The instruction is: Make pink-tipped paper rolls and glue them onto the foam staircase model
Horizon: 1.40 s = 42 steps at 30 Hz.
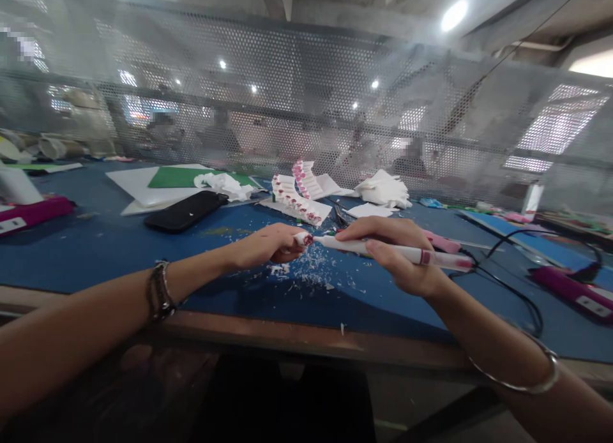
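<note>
Steady the small white piece (pixel 302 239), pinched in the fingers of the left hand (pixel 265 246) just above the worktop (pixel 96 251) and the shavings (pixel 311 272) — guide the pen tool (pixel 345 244), gripped in the closed fingers of the right hand (pixel 400 256), lightly, tip touching the piece.

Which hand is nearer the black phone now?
Left. The left hand, pinching a small piece, is just right of the black phone; the right hand, gripping a white tool, lies farther right.
</note>
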### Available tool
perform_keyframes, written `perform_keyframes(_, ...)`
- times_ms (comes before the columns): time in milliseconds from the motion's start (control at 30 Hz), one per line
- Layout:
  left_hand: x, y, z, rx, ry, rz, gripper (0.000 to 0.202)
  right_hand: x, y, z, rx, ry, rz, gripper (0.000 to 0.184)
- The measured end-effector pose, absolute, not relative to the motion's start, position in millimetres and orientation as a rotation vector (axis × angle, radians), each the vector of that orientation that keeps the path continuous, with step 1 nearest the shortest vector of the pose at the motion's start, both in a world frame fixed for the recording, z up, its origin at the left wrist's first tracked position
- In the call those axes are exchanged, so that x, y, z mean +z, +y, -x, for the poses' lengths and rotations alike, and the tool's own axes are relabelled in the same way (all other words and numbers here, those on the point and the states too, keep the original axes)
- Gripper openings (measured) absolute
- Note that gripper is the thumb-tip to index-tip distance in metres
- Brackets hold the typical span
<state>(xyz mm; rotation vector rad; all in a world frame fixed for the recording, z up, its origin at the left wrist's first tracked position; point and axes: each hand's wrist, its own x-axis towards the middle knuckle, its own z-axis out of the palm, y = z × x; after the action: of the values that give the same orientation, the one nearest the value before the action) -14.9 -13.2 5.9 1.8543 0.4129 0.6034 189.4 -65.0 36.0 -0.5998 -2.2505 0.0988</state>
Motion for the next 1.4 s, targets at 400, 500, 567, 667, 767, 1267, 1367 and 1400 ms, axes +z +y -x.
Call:
perform_keyframes(400, 6.9, -14.0, 13.8, 0.624, 0.394, -1.775, 0.014, 35.4, -70.1, -185.9, 0.063, -2.259, 0.521, 0.025)
perform_keyframes(500, 6.4, -14.4, 13.4, 0.634, 0.357, -1.734, 0.012, 34.8, -69.2, -185.6, 0.052, -2.274, 0.527, 0.026)
perform_keyframes(567, 6.0, -14.3, 13.1, 0.634, 0.323, -1.717, 0.012, 35.2, -68.5, -186.4, 0.059, -2.268, 0.53, 0.027)
perform_keyframes(667, 6.1, -14.2, 12.8, 0.626, 0.318, -1.721, 0.013, 36.1, -68.1, -187.4, 0.069, -2.265, 0.531, 0.026)
perform_keyframes(767, 6.6, -14.7, 12.6, 0.617, 0.34, -1.741, 0.015, 36.2, -67.9, -187.1, 0.068, -2.282, 0.519, 0.027)
perform_keyframes(1267, 4.8, -12.0, 15.4, 0.572, 0.369, -1.855, 0.024, 36.6, -67.6, -187.1, 0.063, -2.256, 0.538, 0.024)
perform_keyframes(1367, 5.5, -12.6, 15.1, 0.571, 0.373, -1.868, 0.023, 36.0, -66.7, -187.1, 0.052, -2.216, 0.559, 0.023)
perform_keyframes(1400, 6.0, -13.1, 14.8, 0.565, 0.378, -1.872, 0.023, 36.1, -66.8, -186.8, 0.052, -2.215, 0.555, 0.023)
